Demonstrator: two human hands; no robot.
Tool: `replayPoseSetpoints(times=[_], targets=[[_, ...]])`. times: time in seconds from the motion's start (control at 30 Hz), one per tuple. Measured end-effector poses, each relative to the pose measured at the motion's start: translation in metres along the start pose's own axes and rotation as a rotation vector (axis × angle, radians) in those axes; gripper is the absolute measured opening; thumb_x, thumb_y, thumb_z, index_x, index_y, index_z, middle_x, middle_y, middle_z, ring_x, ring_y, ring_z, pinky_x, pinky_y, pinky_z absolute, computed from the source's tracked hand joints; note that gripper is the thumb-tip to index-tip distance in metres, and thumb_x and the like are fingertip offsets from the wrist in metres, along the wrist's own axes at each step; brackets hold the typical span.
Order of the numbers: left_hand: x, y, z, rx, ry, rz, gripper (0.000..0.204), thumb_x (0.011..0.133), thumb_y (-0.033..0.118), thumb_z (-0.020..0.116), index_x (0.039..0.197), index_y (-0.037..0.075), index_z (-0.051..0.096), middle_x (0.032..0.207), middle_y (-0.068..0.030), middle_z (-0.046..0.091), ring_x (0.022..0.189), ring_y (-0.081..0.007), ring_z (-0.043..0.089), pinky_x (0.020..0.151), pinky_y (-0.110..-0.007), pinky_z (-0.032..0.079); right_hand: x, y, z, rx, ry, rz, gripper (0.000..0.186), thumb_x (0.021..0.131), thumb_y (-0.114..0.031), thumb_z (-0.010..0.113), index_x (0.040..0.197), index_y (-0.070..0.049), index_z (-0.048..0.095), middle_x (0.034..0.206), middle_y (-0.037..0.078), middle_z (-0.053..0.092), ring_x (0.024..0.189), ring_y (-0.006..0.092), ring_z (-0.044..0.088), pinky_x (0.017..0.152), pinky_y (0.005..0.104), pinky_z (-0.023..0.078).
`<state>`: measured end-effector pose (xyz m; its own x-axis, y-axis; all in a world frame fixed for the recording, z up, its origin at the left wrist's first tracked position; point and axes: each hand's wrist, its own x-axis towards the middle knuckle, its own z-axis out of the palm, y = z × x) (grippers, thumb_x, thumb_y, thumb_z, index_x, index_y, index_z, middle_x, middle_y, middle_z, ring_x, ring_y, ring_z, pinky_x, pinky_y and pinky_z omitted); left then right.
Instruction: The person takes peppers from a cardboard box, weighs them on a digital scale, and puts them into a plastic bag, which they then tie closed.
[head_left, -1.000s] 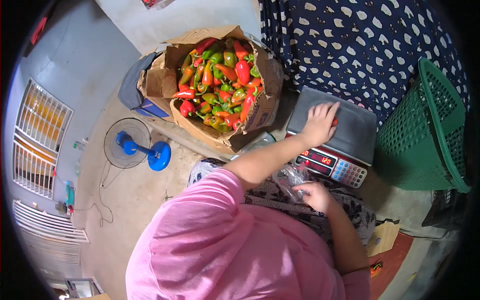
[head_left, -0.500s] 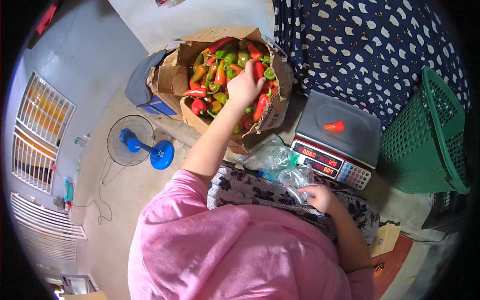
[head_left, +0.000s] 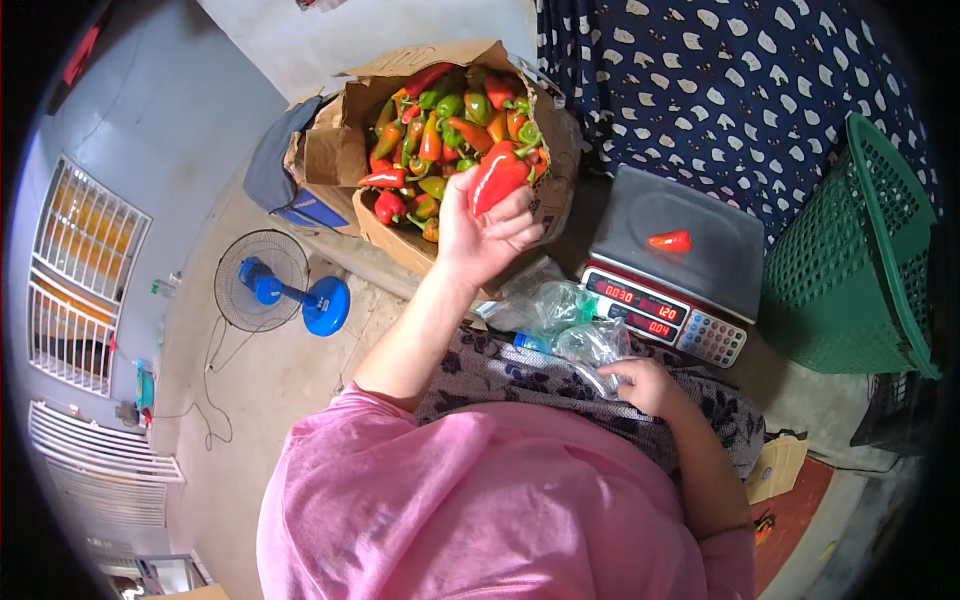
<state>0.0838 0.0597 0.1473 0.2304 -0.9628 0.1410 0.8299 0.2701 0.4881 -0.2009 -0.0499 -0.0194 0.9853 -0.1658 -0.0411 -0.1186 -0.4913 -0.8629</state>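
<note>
Box [head_left: 335, 150] left of scale [head_left: 625, 220]; peppers [head_left: 430, 140] in box, one pepper [head_left: 670, 241] on scale; basket [head_left: 825, 290] right of scale.

Loose, creased pink shirt [head_left: 480, 500], sleeves [head_left: 368, 425] ending near the elbows, bare forearms [head_left: 415, 335], dark-patterned grey cloth [head_left: 480, 375] over the lap

Looks like home room with produce-weighing corner: barred window [head_left: 85, 240], floor fan [head_left: 268, 288], patterned cloth [head_left: 690, 90]; scale [head_left: 665, 275] near carton [head_left: 335, 150] of peppers [head_left: 450, 130], green basket [head_left: 830, 275].
</note>
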Motion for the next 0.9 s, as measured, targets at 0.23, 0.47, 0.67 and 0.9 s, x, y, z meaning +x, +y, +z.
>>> replayPoseSetpoints(times=[0.23, 0.47, 0.67, 0.9], targets=[[0.029, -0.051, -0.005, 0.333, -0.116, -0.115, 0.047, 0.094, 0.044, 0.043, 0.122, 0.007, 0.051, 0.056, 0.0054, 0.038, 0.042, -0.0064, 0.03, 0.048, -0.022, 0.027, -0.003, 0.0, 0.003, -0.099, 0.025, 0.025, 0.039, 0.073, 0.001, 0.057, 0.109, -0.008, 0.068, 0.11, 0.017, 0.065, 0.098, 0.0337, 0.063, 0.087, 0.0388, 0.05], [0.146, -0.123, -0.066, 2.184, 0.039, 0.208, 0.058, 0.078, 0.044, 0.064, 0.121, 0.007, 0.052, 0.075, -0.0176, 0.067, 0.075, -0.0304, 0.069, 0.066, -0.043, 0.052, 0.001, 0.007, 0.002, -0.037, 0.013, 0.0, 0.04, 0.073, 0.001, 0.056, 0.11, -0.007, 0.067, 0.111, 0.017, 0.065, 0.103, 0.0326, 0.062, 0.092, 0.0387, 0.048], [0.161, -0.149, -0.102, 2.55, -0.311, 0.141, 0.048, 0.079, 0.039, 0.065, 0.114, 0.009, 0.052, 0.071, -0.014, 0.067, 0.068, -0.0333, 0.067, 0.061, -0.045, 0.052, 0.001, 0.007, -0.005, -0.027, 0.006, 0.022, 0.041, 0.073, 0.001, 0.056, 0.112, -0.006, 0.066, 0.111, 0.017, 0.065, 0.105, 0.0323, 0.062, 0.094, 0.0385, 0.047], [0.144, -0.143, -0.103, 2.486, -0.197, 0.321, 0.048, 0.077, 0.037, 0.067, 0.118, 0.015, 0.058, 0.103, -0.0119, 0.063, 0.097, -0.0318, 0.061, 0.074, -0.042, 0.054, 0.005, 0.006, -0.004, 0.022, -0.038, 0.015, 0.042, 0.073, 0.001, 0.056, 0.113, -0.006, 0.065, 0.112, 0.018, 0.064, 0.106, 0.0336, 0.061, 0.095, 0.0384, 0.047]])
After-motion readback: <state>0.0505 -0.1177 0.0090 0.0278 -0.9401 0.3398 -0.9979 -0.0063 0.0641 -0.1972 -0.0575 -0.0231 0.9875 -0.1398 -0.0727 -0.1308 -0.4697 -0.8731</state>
